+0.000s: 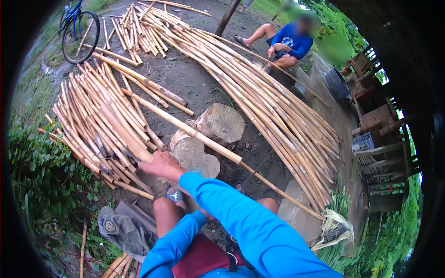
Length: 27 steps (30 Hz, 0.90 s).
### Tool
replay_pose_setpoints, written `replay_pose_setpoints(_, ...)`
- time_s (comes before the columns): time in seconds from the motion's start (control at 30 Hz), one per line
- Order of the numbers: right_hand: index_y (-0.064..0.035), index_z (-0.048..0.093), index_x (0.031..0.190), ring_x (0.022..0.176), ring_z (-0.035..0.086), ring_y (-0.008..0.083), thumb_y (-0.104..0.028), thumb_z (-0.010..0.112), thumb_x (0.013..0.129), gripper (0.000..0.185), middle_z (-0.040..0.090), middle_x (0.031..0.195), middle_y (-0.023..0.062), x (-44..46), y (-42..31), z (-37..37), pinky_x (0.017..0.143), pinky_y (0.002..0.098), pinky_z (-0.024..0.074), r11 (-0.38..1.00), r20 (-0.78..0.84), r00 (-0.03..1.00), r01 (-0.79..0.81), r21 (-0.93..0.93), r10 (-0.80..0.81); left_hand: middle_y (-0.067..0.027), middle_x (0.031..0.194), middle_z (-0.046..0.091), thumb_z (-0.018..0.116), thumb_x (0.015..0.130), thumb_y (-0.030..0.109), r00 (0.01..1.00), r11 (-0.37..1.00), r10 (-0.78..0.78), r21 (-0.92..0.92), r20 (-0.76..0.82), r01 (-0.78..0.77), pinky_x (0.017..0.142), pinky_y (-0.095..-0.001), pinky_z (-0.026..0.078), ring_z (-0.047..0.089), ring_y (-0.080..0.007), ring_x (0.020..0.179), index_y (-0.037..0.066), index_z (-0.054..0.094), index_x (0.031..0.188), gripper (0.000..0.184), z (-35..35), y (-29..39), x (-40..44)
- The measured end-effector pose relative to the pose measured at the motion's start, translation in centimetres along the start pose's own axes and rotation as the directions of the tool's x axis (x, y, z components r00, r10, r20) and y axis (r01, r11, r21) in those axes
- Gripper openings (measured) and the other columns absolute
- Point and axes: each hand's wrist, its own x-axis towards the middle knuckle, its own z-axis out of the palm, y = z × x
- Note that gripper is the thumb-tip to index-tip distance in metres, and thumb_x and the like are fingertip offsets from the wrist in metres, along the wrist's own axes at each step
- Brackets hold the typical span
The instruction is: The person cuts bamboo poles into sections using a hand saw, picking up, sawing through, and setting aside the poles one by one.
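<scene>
I observed the left hand [208, 215] mostly hidden beneath the right sleeve [250, 222]; I could not tell its grip. The right hand [162, 165] was closed around the near end of a blurred tan rod [124, 134], above the shorter bamboo pile [85, 118]. One bamboo pole [185, 124] extended over two stump blocks [222, 123]. Farther out, a person in blue [293, 41] sat beside long bamboo poles [259, 90].

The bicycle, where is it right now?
The bicycle stands at the upper left of the head view, just beyond the left pile of bamboo poles.
</scene>
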Motion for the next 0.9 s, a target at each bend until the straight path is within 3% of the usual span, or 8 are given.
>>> replay_pose_setpoints(0.07,0.0075,0.061,0.109,0.12,0.046,0.0409,-0.042,0.066,0.078,0.059,0.044,0.128,0.0234,-3.2,-0.4,0.8,0.094,0.0506,0.0445,0.958,-0.117,0.988,0.062,-0.279,-0.098,0.0002,0.07,0.055,0.061,0.086,0.031,1.0,0.998,-0.014,-0.067,-0.02,0.013,0.053,-0.028,0.039,0.048,-0.0109,0.056,0.011,0.061,0.086,0.02,0.6,0.8,-0.4)
replay_pose_setpoints(0.2,-0.0014,0.062,0.112,0.11,0.053,0.036,-0.029,0.07,0.08,0.043,0.05,0.118,0.0187,-12.1,3.0,-2.2,0.093,0.0445,0.0461,0.838,-0.194,0.816,0.526,-0.143,-0.545,0.0,0.074,0.058,0.062,0.085,0.03,0.998,0.986,-0.032,-0.166,-0.05,0.024,0.059,-0.0287,0.045,0.053,-0.0126,0.061,0.012,0.062,0.09,0.019,1.2,1.6,-0.7)
replay_pose_setpoints(0.27,-0.0031,0.064,0.109,0.108,0.056,0.0344,-0.03,0.072,0.077,0.042,0.053,0.117,0.0184,-18.1,5.4,-5.9,0.092,0.0428,0.0467,0.851,-0.189,0.832,0.49,-0.192,-0.521,-0.0001,0.075,0.059,0.063,0.085,0.03,0.996,0.974,-0.048,-0.226,-0.074,0.03,0.062,-0.029,0.048,0.056,-0.0135,0.064,0.012,0.062,0.092,0.019,1.3,2.0,-1.3)
replay_pose_setpoints(0.4,-0.0022,0.062,0.109,0.108,0.054,0.0376,-0.032,0.074,0.077,0.046,0.054,0.116,0.0199,-27.6,17.0,-9.4,0.096,0.0437,0.0448,0.93,-0.448,0.882,-0.033,-0.367,-0.146,-0.0013,0.075,0.059,0.06,0.083,0.025,0.995,0.973,-0.03,-0.23,-0.092,0.008,0.057,-0.0332,0.051,0.058,-0.0158,0.065,0.01,0.059,0.086,0.015,2.8,3.6,-1.8)
replay_pose_setpoints(0.53,-0.003,0.055,0.119,0.117,0.048,0.0398,-0.04,0.077,0.075,0.062,0.05,0.122,0.0205,-38.0,29.8,-8.8,0.101,0.0454,0.0397,0.872,-0.378,0.881,-0.401,-0.281,0.283,-0.003,0.074,0.058,0.057,0.084,0.024,0.995,0.93,-0.059,-0.367,-0.082,0.025,0.046,-0.0359,0.047,0.058,-0.0193,0.062,0.008,0.057,0.085,0.015,2.3,3.7,-1.6)
replay_pose_setpoints(0.7,-0.0043,0.055,0.12,0.116,0.05,0.0377,-0.041,0.079,0.07,0.066,0.054,0.119,0.0194,-41.8,34.1,-7.6,0.099,0.0468,0.0415,0.816,-0.316,0.88,-0.457,-0.354,0.355,-0.004,0.075,0.058,0.056,0.085,0.025,0.994,0.943,-0.07,-0.329,-0.078,0.041,0.046,-0.036,0.047,0.057,-0.0204,0.06,0.007,0.056,0.085,0.018,2.2,3.6,-1.5)
replay_pose_setpoints(0.77,-0.0042,0.06,0.113,0.118,0.049,0.0388,-0.042,0.079,0.068,0.062,0.056,0.12,0.0204,-41.8,35.7,-7.1,0.099,0.0465,0.0423,0.631,-0.386,0.673,-0.735,-0.25,0.631,-0.0044,0.075,0.058,0.057,0.085,0.024,0.989,0.934,-0.048,-0.356,-0.141,-0.005,0.046,-0.0356,0.047,0.057,-0.0195,0.06,0.007,0.057,0.084,0.017,3.3,3.9,-1.8)
replay_pose_setpoints(0.9,-0.0039,0.066,0.101,0.108,0.058,0.0372,-0.044,0.078,0.068,0.053,0.064,0.11,0.0184,-41.8,37.2,-6.9,0.091,0.0465,0.0471,0.5,-0.429,0.639,-0.768,-0.401,0.638,-0.0048,0.076,0.058,0.058,0.085,0.02,0.995,0.925,-0.055,-0.38,-0.082,0.02,0.051,-0.0337,0.049,0.057,-0.0188,0.06,0.006,0.056,0.086,0.014,3.8,4.7,-2.4)
